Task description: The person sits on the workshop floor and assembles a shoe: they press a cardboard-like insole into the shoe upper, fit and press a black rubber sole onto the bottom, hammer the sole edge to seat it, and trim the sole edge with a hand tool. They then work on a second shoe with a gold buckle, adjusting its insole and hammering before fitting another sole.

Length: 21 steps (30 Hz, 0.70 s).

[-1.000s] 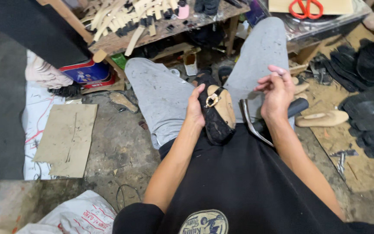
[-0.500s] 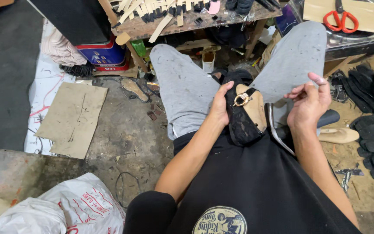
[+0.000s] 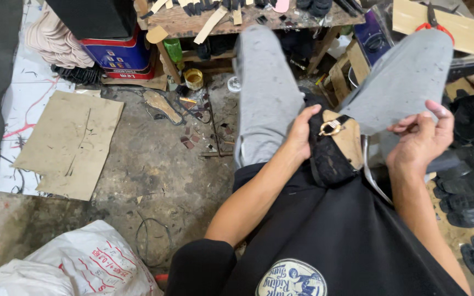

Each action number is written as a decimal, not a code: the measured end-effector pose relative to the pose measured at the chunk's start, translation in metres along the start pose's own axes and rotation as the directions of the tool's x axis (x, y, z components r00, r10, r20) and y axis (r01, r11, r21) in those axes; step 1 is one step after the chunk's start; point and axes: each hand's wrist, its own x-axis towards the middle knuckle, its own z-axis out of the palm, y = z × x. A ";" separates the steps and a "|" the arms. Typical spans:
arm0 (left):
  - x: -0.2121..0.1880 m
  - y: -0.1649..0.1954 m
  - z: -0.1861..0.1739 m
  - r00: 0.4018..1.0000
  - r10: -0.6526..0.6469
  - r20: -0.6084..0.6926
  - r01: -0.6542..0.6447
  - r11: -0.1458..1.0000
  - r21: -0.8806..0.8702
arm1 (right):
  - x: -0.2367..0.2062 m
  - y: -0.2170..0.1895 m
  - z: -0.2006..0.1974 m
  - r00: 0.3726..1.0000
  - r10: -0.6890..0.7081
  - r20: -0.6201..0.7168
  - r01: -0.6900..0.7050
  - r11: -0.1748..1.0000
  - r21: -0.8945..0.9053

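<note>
I sit with grey trousers and a black apron. On my lap, between my thighs, rests a black lace shoe [image 3: 333,151] with a tan insole and a gold buckle. My left hand [image 3: 302,131] grips its left side. My right hand [image 3: 419,140] hovers to the right of the shoe over my right thigh, fingers loosely curled, thumb and forefinger pinched close together; whether it holds something small I cannot tell. A thin curved metal strip [image 3: 373,175] runs beside the shoe.
A low wooden bench [image 3: 248,16] with strips and tools stands ahead, with a blue and red tin [image 3: 117,55] left of it. Cardboard [image 3: 69,143] lies on the concrete floor, a white sack [image 3: 83,266] at the lower left. Black soles [image 3: 470,194] pile up at the right; red scissors [image 3: 434,24] lie on a board.
My view has swung left and down, so the lap sits further right in frame. Both hands stay by the shoe; the right hand has lowered slightly.
</note>
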 end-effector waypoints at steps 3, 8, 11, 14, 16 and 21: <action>0.008 -0.005 0.002 0.996 -0.083 0.041 0.083 0.996 -0.011 | -0.004 -0.005 0.001 0.999 -0.049 0.015 0.049 0.998 -0.046; 0.015 -0.014 0.011 0.973 -0.222 0.068 0.222 0.975 0.006 | -0.012 -0.014 0.001 0.996 -0.086 0.025 0.088 0.988 -0.129; 0.018 -0.018 0.019 0.963 -0.266 0.046 0.263 0.963 0.052 | -0.014 -0.017 0.000 0.996 -0.091 0.024 0.093 0.985 -0.144; 0.021 -0.023 0.025 0.958 -0.278 0.071 0.271 0.958 0.094 | -0.018 -0.019 0.000 0.995 -0.095 0.024 0.098 0.985 -0.141; 0.022 -0.027 0.027 0.953 -0.290 0.089 0.279 0.953 0.120 | -0.020 -0.021 0.000 0.996 -0.092 0.014 0.093 0.987 -0.129; 0.020 -0.034 0.032 0.965 -0.246 0.092 0.227 0.957 0.181 | -0.021 -0.026 0.004 0.997 -0.072 0.025 0.074 0.992 -0.100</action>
